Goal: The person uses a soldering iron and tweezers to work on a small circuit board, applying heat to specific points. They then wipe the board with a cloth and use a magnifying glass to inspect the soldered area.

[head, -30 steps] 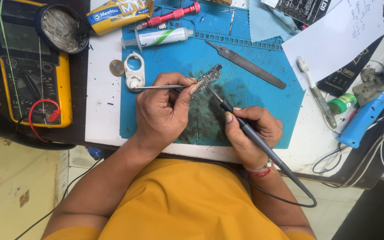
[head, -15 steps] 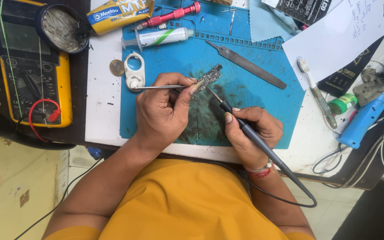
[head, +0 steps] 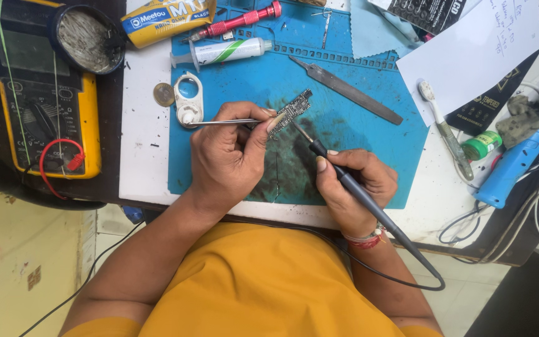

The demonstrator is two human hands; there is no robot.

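The blue work mat (head: 369, 150) spreads beneath both sets of fingers, worn dark just below them; beyond the left knuckles, well off to that side, sits a yellow multimeter (head: 48, 106); the left hand (head: 229, 156) is curled shut around thin metal tweezers (head: 219, 122), whose handle runs out past the fingers toward a white ring-shaped tool (head: 188, 100); the right hand (head: 350, 187) pinches a dark soldering iron (head: 357, 190) like a pen, fingers closed on its grip, cord trailing back past the wrist; past the fingertips lies a flat grey metal blade (head: 347, 90); the small circuit board (head: 291, 112) rests tilted against the left fingertips, the iron's tip touching its lower edge.
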